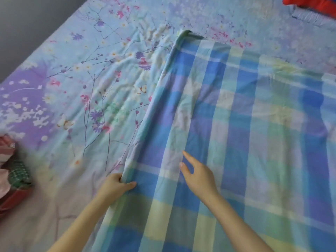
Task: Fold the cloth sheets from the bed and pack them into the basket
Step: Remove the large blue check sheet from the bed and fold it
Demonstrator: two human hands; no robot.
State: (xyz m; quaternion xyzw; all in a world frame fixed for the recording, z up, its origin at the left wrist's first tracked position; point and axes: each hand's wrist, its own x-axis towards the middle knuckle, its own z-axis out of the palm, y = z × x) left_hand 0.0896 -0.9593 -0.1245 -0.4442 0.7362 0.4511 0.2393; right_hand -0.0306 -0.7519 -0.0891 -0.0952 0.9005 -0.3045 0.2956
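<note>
A blue, green and pale yellow checked sheet lies spread over the right half of the bed, its left edge a long straight fold running from the far corner toward me. My left hand pinches that folded edge near its closest end. Just to the right, my right hand hovers over or rests lightly on the checked sheet, fingers spread, holding nothing. The basket is not clearly visible.
The bed is covered by a floral sheet in light blue and purple. A pile of pink, green-checked and red cloth sits at the left edge. A red item lies at the far right corner. Grey floor shows at the upper left.
</note>
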